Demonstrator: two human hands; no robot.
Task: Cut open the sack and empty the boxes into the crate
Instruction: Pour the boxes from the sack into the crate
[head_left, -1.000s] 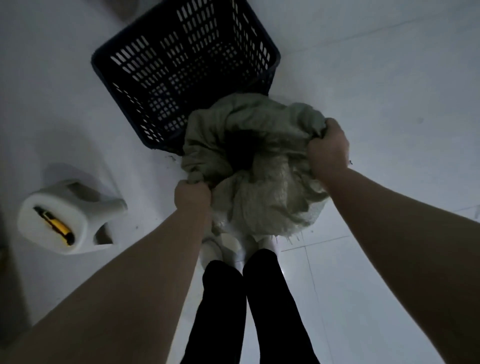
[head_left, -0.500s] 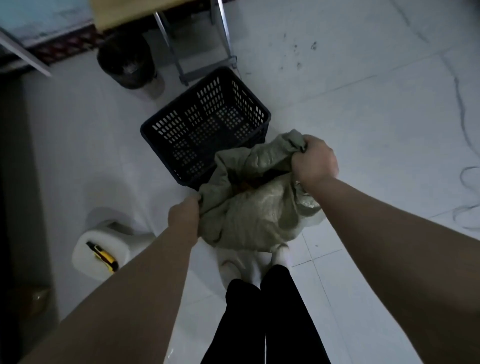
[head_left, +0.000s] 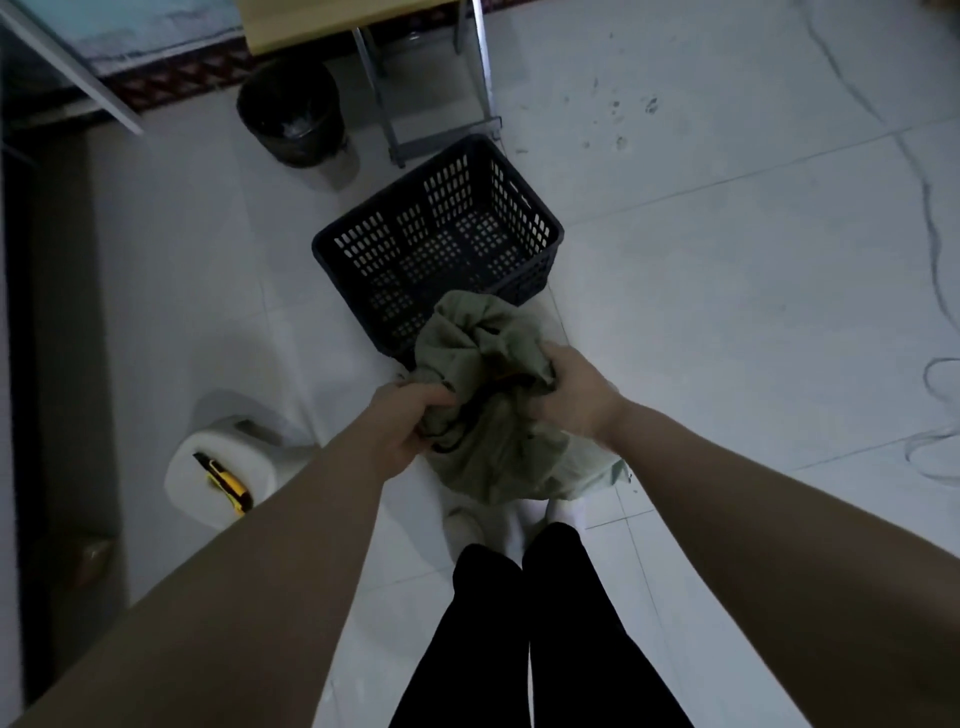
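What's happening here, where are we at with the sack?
A person grips the sack by its bunched top, the left hand on its left side and the right hand on its right. The sack is just ahead of the feet, at the near corner of the crate, which looks empty. No boxes show yet. The cutter lies on a white stool to the left, untouched.

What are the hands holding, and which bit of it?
Both hold the grey-green woven sack by its bunched top: the left hand grips the left edge, the right hand the right edge.
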